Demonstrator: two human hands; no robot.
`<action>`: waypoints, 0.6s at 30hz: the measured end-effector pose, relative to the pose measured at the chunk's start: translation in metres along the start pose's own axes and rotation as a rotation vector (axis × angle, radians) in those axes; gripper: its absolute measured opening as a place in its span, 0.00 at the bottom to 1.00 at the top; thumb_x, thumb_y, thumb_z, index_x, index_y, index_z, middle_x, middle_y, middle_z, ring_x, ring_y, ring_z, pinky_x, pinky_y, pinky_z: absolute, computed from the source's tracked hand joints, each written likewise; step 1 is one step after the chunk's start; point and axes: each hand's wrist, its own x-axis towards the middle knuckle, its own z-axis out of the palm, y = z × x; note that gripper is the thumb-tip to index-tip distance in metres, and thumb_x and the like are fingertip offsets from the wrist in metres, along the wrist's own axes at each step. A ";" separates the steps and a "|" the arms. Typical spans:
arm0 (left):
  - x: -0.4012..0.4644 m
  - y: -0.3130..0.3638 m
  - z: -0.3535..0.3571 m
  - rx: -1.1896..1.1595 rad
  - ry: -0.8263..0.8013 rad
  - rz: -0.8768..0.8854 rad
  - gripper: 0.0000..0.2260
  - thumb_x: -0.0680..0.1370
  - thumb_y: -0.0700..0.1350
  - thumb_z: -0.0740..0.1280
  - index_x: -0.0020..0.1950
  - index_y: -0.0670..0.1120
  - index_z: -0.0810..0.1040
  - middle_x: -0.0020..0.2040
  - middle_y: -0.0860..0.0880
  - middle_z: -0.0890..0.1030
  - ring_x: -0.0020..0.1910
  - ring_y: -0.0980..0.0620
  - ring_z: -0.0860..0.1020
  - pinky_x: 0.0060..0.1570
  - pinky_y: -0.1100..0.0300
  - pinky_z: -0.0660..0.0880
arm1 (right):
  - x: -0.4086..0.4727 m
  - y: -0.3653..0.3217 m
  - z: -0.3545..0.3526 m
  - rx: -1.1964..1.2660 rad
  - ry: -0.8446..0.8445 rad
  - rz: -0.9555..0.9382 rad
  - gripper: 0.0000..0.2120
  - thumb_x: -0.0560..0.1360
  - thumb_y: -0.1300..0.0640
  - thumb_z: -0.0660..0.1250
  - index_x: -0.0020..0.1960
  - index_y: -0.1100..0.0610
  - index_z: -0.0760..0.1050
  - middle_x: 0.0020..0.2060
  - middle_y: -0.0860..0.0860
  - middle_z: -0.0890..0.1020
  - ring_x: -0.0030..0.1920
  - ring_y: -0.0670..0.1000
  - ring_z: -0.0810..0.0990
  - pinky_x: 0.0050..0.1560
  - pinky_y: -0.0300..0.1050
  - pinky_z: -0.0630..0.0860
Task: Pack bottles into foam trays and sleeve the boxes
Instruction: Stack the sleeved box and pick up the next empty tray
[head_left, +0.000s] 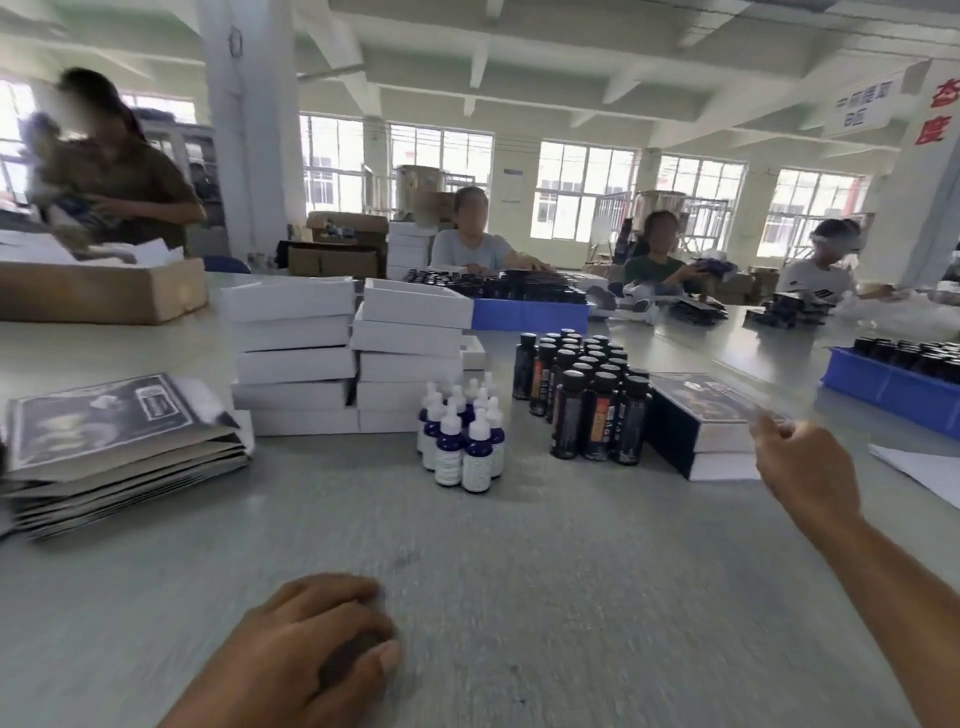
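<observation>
Wide bare stretch of grey table (493, 545) right in the middle, running from the near edge up to the goods. Left hand (311, 644) sits at 6 o'clock, low on the tabletop, fingers curled loosely inward with nothing in them. Right hand (802, 467) is out at 3 o'clock, arm stretched, fingertips at the near corner of the sleeved box (701, 410); whether it pinches the corner or only touches it, I cannot tell, the motion blur hides that.

That box lies on a second one, dark printed sleeve on top, white sides showing. Just to its left, touching, stands the block of dark bottles (587, 395), black caps, orange on the labels, packed tight in rows. At 12 o'clock from the open space, the small cluster of dropper bottles (462, 436): blue glass, white tops, white labels, all upright, apart from the dark bottles by a narrow gap.

Behind them, two stacks of white boxes (353, 358), side by side. At 9 o'clock, a fanned pile of flat sleeves (114, 441) hard against the left edge. Blue bin (883, 384) of more bottles at 2 o'clock.
</observation>
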 end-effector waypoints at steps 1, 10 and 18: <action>0.000 -0.001 0.000 -0.004 -0.026 -0.046 0.17 0.73 0.69 0.60 0.50 0.63 0.83 0.58 0.68 0.76 0.59 0.69 0.72 0.59 0.72 0.70 | -0.014 -0.006 0.001 0.016 -0.096 -0.073 0.27 0.79 0.40 0.58 0.41 0.63 0.78 0.35 0.59 0.82 0.40 0.63 0.81 0.47 0.56 0.77; -0.012 -0.004 0.001 0.029 -0.186 -0.178 0.18 0.78 0.63 0.60 0.63 0.56 0.76 0.68 0.60 0.72 0.69 0.60 0.64 0.69 0.60 0.62 | -0.152 -0.082 0.057 -0.068 -0.778 -0.381 0.17 0.78 0.44 0.65 0.37 0.54 0.77 0.29 0.48 0.81 0.29 0.46 0.76 0.32 0.40 0.71; 0.003 -0.013 -0.015 -0.038 -0.151 -0.249 0.20 0.78 0.60 0.62 0.70 0.60 0.69 0.72 0.63 0.66 0.70 0.63 0.62 0.68 0.66 0.60 | -0.183 -0.087 0.066 -0.353 -0.453 -0.622 0.14 0.79 0.36 0.54 0.43 0.45 0.67 0.36 0.42 0.75 0.38 0.42 0.75 0.39 0.41 0.72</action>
